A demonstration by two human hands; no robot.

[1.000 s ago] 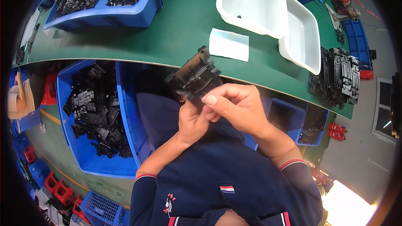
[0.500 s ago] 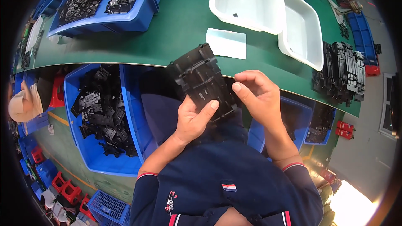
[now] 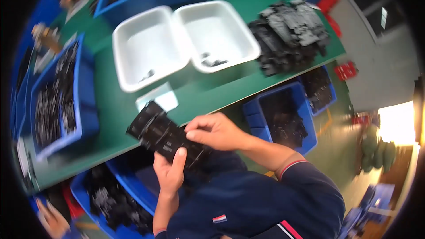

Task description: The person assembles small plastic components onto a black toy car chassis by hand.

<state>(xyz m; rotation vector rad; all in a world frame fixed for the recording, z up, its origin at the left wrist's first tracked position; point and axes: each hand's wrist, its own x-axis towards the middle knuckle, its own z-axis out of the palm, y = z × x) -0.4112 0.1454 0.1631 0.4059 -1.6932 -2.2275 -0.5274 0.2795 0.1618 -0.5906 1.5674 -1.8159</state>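
Observation:
A flat black plastic part (image 3: 159, 133) with ribs and cut-outs is held over the near edge of the green table (image 3: 208, 93). My left hand (image 3: 169, 172) grips it from below, thumb lying up across its face. My right hand (image 3: 214, 132) pinches its right end from above with the fingertips. The part points up and to the left, towards a small white sheet (image 3: 157, 99) lying on the table.
Two white trays (image 3: 146, 44) (image 3: 217, 28) stand side by side on the table, each with a few small black bits. A heap of black parts (image 3: 287, 31) lies at the right. Blue bins of black parts stand at the left (image 3: 57, 102), below me (image 3: 115, 194) and at the right (image 3: 283, 115).
The view has swung to the right and blurred. Both hands still hold the black part; my right hand now grips its right end from above, and the part lies flatter.

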